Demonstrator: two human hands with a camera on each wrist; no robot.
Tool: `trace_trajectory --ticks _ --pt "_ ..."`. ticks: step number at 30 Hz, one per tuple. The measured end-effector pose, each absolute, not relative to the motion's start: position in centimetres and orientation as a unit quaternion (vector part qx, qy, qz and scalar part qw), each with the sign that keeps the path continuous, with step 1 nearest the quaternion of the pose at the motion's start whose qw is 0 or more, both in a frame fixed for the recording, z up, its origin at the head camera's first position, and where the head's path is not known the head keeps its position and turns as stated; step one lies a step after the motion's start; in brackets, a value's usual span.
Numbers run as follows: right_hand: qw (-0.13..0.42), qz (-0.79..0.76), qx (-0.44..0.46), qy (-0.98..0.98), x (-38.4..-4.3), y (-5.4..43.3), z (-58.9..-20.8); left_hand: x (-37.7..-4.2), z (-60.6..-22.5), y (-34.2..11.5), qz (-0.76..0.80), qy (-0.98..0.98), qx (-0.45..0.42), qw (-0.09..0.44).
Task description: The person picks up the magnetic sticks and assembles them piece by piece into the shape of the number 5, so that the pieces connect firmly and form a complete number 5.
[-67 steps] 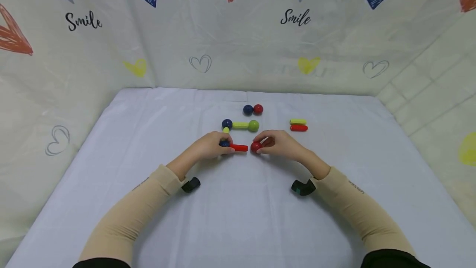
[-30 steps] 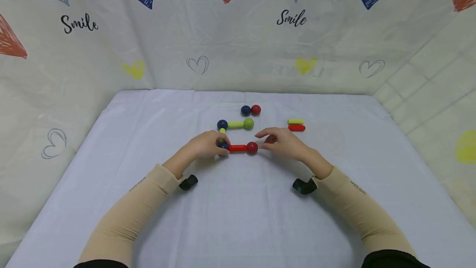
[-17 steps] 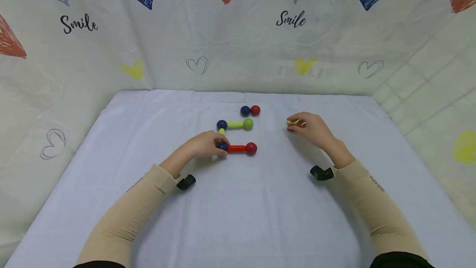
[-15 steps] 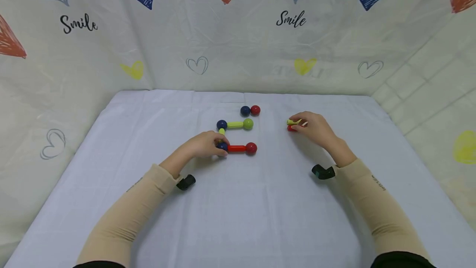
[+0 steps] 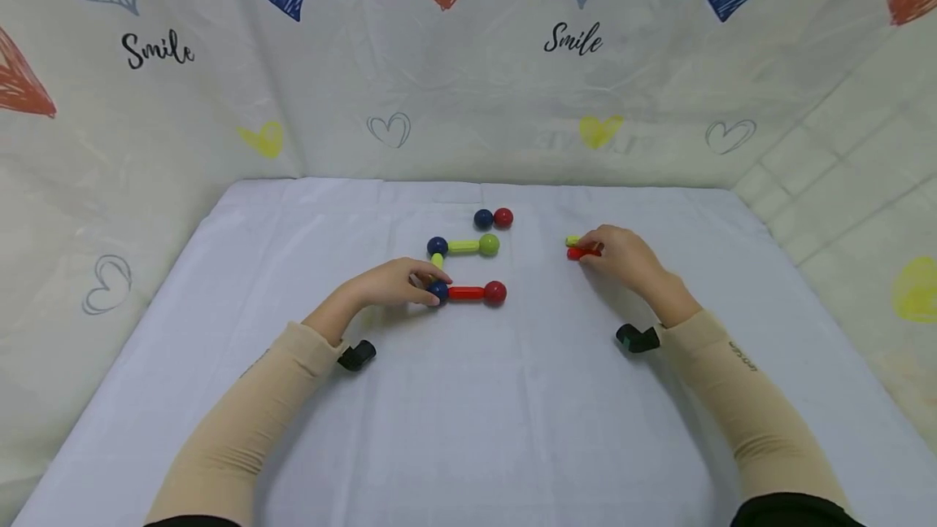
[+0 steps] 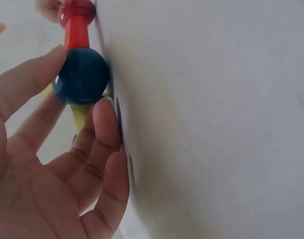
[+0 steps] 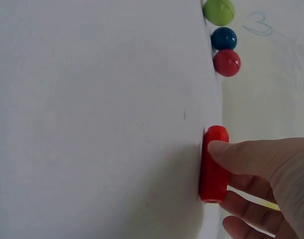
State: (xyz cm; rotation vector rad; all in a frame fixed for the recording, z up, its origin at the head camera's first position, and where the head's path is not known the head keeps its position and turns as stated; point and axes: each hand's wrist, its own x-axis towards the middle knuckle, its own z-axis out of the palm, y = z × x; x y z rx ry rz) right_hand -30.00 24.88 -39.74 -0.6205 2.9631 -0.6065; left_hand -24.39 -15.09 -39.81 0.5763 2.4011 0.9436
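Note:
On the white-covered table a joined ball-and-rod toy figure stretches from a green ball [image 5: 489, 245] along a yellow-green rod [image 5: 463, 246] to a blue ball [image 5: 437, 246]. Another yellow-green rod [image 6: 80, 115] leads to the nearer blue ball [image 6: 81, 75], joined by a red rod [image 5: 466, 293] to a red ball [image 5: 495, 293]. My left hand [image 5: 398, 281] holds that nearer blue ball between thumb and fingers. To the right, my right hand [image 5: 622, 254] pinches a loose red rod [image 7: 215, 167], thumb on its near side. A loose yellow-green rod [image 5: 573, 241] lies just behind it, partly covered by the fingers.
A loose blue ball [image 5: 483, 219] and red ball [image 5: 503, 218] sit side by side behind the figure. Beyond the table's far edge hangs a pale cloth [image 5: 483, 88] printed with hearts. Small black wrist cameras show under both sleeves.
My right hand set the red ball on the red rod's end, let go, and moved right to the loose rods. My left hand has stayed at the blue ball, lately shifting slightly left.

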Motion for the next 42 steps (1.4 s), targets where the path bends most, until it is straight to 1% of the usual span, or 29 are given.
trace_trajectory --ticks 6,9,13,17,28,38,42 --pt "0.074 -0.186 -0.184 0.962 -30.2 24.5 -39.3 -24.7 -40.2 -15.3 0.353 0.879 0.215 0.236" --pt "0.084 -0.195 -0.18 0.96 -30.0 24.4 -39.2 -24.7 -40.3 -15.3 0.354 0.88 0.216 0.233" --pt "0.089 -0.251 -0.172 0.948 -29.4 24.1 -39.3 -24.6 -40.4 -15.3 0.353 0.882 0.213 0.228" --pt "0.113 -0.32 -0.166 0.926 -28.4 23.3 -39.5 -24.6 -40.3 -15.2 0.351 0.885 0.209 0.224" --pt "0.208 -0.435 -0.173 0.859 -26.0 20.5 -39.2 -24.5 -40.2 -15.1 0.353 0.882 0.207 0.233" --pt "0.318 -0.55 -0.147 0.758 -23.2 17.2 -39.4 -24.4 -40.2 -15.4 0.368 0.867 0.208 0.264" --pt "0.34 -0.578 -0.145 0.728 -22.3 16.0 -40.1 -24.6 -40.1 -15.5 0.372 0.864 0.211 0.265"
